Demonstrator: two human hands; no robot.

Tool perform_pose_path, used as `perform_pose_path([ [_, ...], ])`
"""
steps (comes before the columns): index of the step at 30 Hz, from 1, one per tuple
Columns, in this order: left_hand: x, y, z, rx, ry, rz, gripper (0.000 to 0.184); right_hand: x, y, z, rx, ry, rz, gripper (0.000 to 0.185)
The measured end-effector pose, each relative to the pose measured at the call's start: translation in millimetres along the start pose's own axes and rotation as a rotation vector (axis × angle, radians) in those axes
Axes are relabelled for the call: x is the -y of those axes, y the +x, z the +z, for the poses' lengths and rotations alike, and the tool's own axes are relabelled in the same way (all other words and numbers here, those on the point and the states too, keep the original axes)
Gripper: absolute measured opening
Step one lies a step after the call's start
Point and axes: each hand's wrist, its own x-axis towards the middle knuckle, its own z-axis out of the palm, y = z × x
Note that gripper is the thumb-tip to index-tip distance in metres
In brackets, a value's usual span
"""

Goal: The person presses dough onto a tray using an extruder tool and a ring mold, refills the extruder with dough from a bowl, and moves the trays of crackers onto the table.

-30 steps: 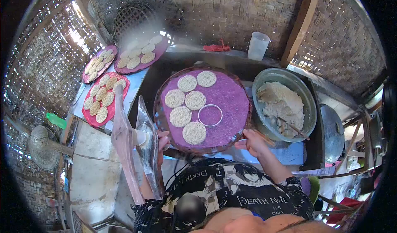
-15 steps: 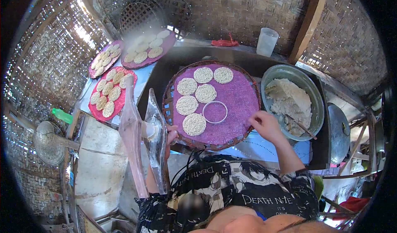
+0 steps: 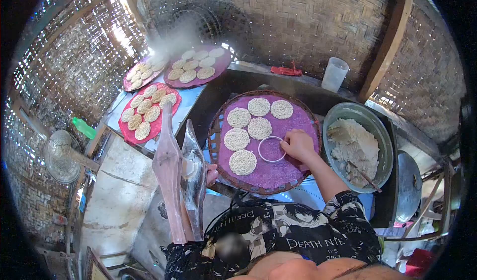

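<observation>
On the round woven tray, covered with purple cloth, lie several flat round cakes of squiggly pale strands. A thin white ring rests on the cloth, to the right of the lowest cakes. My right hand reaches over the cloth, thumb and fingertips closed at the ring's right edge. At the tray's lower left, my left hand is wrapped around a press with two long handles, one pinkish and one grey, held upright. The handles hide most of that hand.
At right stands a large basin of pale dough with a stick in it. A metal lid leans beyond. Left, more cakes lie on a red cloth and purple trays, near steam. A plastic cup stands behind.
My right hand has moved left from the tray's right rim to the ring and closed on its edge. My left hand still holds the press. The whole view has shifted slightly.
</observation>
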Motion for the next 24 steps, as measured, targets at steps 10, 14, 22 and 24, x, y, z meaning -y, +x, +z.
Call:
perform_pose_path([
  [10, -2, -6, 0, 0.061, 0.306, 0.149, 0.033, 0, 3, -14, -0.246, -0.038, -0.146, 0.031],
  [14, 0, 2, 14, 0.025, 1.009, 0.492, 0.04, 73, -47, -48, 0.331, 0.843, -0.323, 0.055],
  [22, -53, -21, 45, -0.023, 0.791, 0.253, 0.042, 119, -85, -61, 1.028, 1.719, -0.164, 0.094],
  [24, -58, -25, 42, 0.046, 0.935, 0.289, 0.041, 117, -87, -56, 1.127, 1.834, 0.015, 0.093],
])
